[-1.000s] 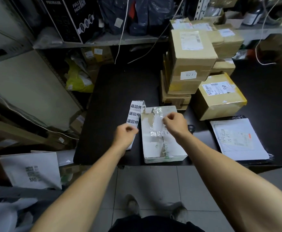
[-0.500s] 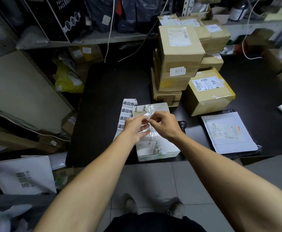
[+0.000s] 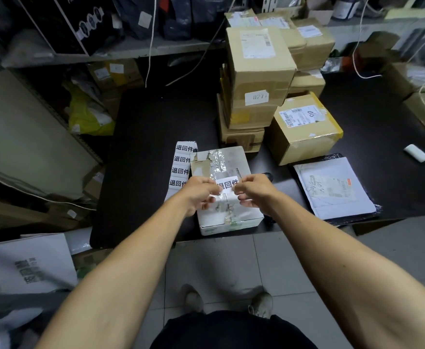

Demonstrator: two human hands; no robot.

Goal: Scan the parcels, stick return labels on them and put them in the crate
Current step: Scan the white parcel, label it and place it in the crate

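Observation:
A white taped parcel (image 3: 227,162) lies at the front edge of the black table (image 3: 151,137). My left hand (image 3: 199,193) and my right hand (image 3: 253,191) pinch the two ends of one white return label (image 3: 228,183) with black characters, held flat just over the parcel's top. A strip of more return labels (image 3: 181,165) lies on the table against the parcel's left side. No crate is in view.
A stack of brown cardboard boxes (image 3: 256,79) stands behind the parcel, with a yellow-taped box (image 3: 304,129) to its right. A flat white mailer (image 3: 334,187) lies on a dark bag at the right. A small white object (image 3: 416,153) rests far right. Cluttered shelves line the left.
My left hand moved from the label strip to the parcel. Both hands now stretch one peeled label over the parcel's top, lower on the box than before.

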